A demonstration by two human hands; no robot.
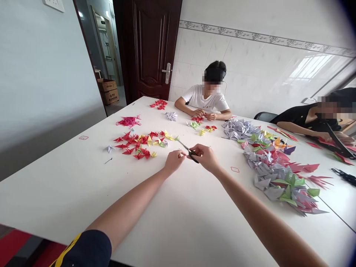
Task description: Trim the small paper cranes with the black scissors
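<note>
Two hands, left [174, 161], right [205, 157] (holding scissors [190, 153])

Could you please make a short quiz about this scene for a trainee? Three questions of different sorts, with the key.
1. Which hand holds the black-handled scissors?
2. True or false: the person in the white T-shirt sits across the table from the camera wearer.
3. Which lie nearer to the left hand: the red and yellow paper cranes or the grey paper cranes?

Key: 1. The right hand. 2. True. 3. The red and yellow paper cranes.
</note>
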